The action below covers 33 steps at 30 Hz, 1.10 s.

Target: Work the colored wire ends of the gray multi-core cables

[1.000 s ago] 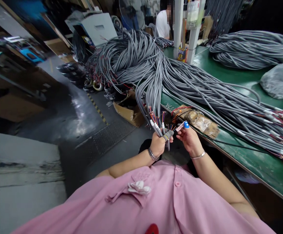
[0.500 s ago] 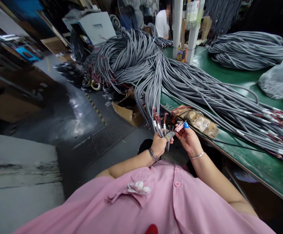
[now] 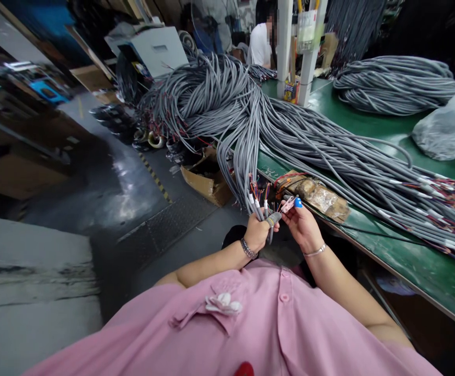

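My left hand [image 3: 257,233] is closed around several grey cables [image 3: 246,156] near their ends, its thumb wearing a grey finger cover. Stripped ends with thin coloured wires [image 3: 254,186] and white bands stick up above that fist. One cable end with fanned-out wires [image 3: 276,207] points toward my right hand [image 3: 302,227]. The right fingers are pinched together close beside it; a blue cover is on the thumb and a pinkish wrap shows at the fingertips. What lies between them is too small to make out.
A large heap of grey cables [image 3: 211,99] lies along the green table [image 3: 368,128]. A taped wooden block [image 3: 321,196] sits at the table edge. Below stands an open cardboard box [image 3: 207,183]. A coiled bundle [image 3: 395,83] and a plastic bag [image 3: 446,125] rest farther right. A person [image 3: 259,42] is behind.
The view has shifted slightly. Both hands keep nearly the same place and hold, with the right hand's fingers moved only a little beside the cable end.
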Each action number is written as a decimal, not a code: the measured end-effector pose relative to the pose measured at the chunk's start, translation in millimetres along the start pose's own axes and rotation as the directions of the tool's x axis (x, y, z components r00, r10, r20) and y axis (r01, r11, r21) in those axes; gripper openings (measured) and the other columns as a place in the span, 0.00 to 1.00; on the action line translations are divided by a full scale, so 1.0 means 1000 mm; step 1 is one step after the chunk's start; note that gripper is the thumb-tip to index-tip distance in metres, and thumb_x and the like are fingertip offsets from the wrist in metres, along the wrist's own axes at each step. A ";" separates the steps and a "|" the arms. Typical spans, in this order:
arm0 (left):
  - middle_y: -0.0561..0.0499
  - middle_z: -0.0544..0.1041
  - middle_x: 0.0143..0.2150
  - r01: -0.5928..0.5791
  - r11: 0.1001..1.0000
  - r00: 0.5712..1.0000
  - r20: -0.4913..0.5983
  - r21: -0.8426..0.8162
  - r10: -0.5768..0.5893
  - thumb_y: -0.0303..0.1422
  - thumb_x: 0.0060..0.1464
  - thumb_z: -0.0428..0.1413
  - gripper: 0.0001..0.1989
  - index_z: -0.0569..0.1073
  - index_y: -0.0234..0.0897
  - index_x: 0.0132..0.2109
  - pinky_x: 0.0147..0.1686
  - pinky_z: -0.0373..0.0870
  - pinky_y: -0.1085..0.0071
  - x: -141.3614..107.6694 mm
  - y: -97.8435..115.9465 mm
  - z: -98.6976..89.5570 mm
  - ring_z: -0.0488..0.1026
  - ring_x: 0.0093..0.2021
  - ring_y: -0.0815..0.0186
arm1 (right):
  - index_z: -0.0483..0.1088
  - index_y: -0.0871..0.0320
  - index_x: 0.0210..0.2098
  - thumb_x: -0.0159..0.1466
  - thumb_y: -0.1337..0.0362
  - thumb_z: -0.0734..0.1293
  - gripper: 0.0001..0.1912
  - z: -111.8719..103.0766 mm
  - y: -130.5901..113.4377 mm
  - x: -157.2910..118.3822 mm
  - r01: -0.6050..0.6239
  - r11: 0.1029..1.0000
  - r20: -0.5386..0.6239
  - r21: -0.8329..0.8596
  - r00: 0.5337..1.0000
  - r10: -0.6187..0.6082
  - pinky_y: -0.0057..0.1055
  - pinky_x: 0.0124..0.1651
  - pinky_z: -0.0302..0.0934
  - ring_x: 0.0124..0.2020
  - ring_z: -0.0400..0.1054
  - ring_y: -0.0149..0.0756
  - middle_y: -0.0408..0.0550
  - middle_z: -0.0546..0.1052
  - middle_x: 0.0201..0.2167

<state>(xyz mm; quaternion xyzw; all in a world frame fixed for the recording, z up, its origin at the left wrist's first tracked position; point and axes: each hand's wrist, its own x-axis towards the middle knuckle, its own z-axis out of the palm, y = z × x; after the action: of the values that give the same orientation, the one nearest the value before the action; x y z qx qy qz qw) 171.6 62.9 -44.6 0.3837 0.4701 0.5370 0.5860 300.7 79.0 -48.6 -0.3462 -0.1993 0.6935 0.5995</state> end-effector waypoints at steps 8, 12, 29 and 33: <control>0.55 0.71 0.19 -0.021 1.000 1.000 0.000 -0.017 0.021 0.41 0.44 0.64 0.16 0.68 0.34 0.28 0.20 0.68 0.75 -0.006 0.002 -0.003 0.68 0.18 0.72 | 0.74 0.55 0.37 0.56 0.47 0.70 0.19 -0.003 0.001 0.000 -0.045 0.999 0.018 0.014 0.999 0.044 0.30 0.39 0.66 0.34 0.70 0.31 0.45 0.78 0.37; 0.55 0.71 0.18 -0.011 1.000 1.000 -0.006 -0.027 0.010 0.41 0.42 0.64 0.16 0.69 0.34 0.28 0.20 0.67 0.75 -0.014 0.003 -0.013 0.67 0.18 0.72 | 0.73 0.54 0.36 0.56 0.43 0.68 0.21 -0.008 0.001 -0.001 -0.100 0.995 0.009 0.025 0.995 0.100 0.29 0.36 0.66 0.32 0.70 0.32 0.45 0.78 0.35; 0.54 0.71 0.19 -0.020 1.000 1.000 0.019 0.007 0.020 0.40 0.40 0.65 0.16 0.70 0.34 0.26 0.23 0.67 0.74 -0.019 -0.001 -0.029 0.68 0.20 0.71 | 0.72 0.57 0.33 0.53 0.56 0.73 0.13 -0.013 0.013 -0.035 -0.052 0.954 0.123 -0.297 0.988 0.092 0.23 0.21 0.49 0.20 0.55 0.23 0.40 0.70 0.24; 0.53 0.71 0.19 -0.041 0.997 0.996 0.085 0.070 0.035 0.39 0.43 0.64 0.14 0.71 0.33 0.26 0.23 0.67 0.74 -0.023 -0.003 -0.034 0.68 0.20 0.71 | 0.72 0.57 0.31 0.53 0.55 0.73 0.13 -0.001 0.016 -0.041 0.082 0.890 0.127 -0.449 0.991 -0.027 0.25 0.23 0.51 0.20 0.55 0.25 0.38 0.68 0.21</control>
<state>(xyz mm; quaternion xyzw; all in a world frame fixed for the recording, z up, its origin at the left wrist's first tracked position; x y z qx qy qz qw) 140.6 37.4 -53.4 0.4353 0.4566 0.5144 0.5809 291.6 35.5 -50.3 -0.4291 -0.4000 0.6301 0.5088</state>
